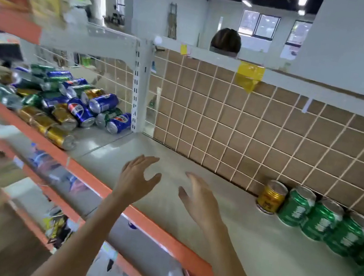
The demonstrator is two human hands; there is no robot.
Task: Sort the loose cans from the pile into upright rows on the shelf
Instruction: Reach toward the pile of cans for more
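From the head camera, both bare arms reach out over the shelf (192, 183), a smooth pale-grey board with an orange front lip — the left hand (136, 178) and the right hand (201, 202) hover side by side above its bare middle stretch, fingers spread and loosely bent, gripping nothing at all. Off to the left sits the pile (61, 102): glossy metal cylinders lying on their sides, tumbled over one another in blue, green and gold, round silver ends catching the light, the nearest gold ones right by the orange edge. Over on the right, against the back, a short gold can (271, 197) stands upright, and touching it a row of green cans (322, 221) runs toward the right edge, shoulder to shoulder. Behind it all is a white wire grid (251, 125) of square cells over flat brown cardboard, with a scrap of crinkled yellow tape (249, 76) stuck on the top rail.
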